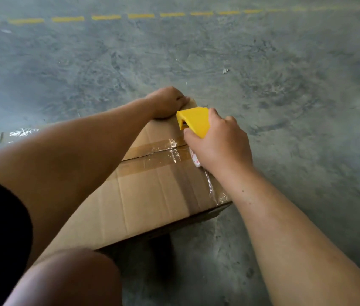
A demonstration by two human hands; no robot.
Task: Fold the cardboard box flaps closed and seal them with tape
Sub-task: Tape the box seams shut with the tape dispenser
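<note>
A brown cardboard box [152, 195] lies on the floor with its top flaps folded shut. Clear tape [170, 151] runs along the centre seam, and another strip crosses the top near the right end. My right hand [218, 144] grips a yellow tape dispenser [195, 120] held against the box top near its far right edge, with a bit of the white tape roll showing under the palm. My left hand [168, 102] rests on the far corner of the box, fingers curled over its edge. My left forearm crosses over the box and hides much of its left side.
Grey concrete floor [285, 85] surrounds the box. A dashed yellow line [106, 17] runs across the far floor. A flat piece of cardboard with crumpled tape [20, 132] lies at the left behind my arm. My knee [68, 279] is at the bottom, close to the box.
</note>
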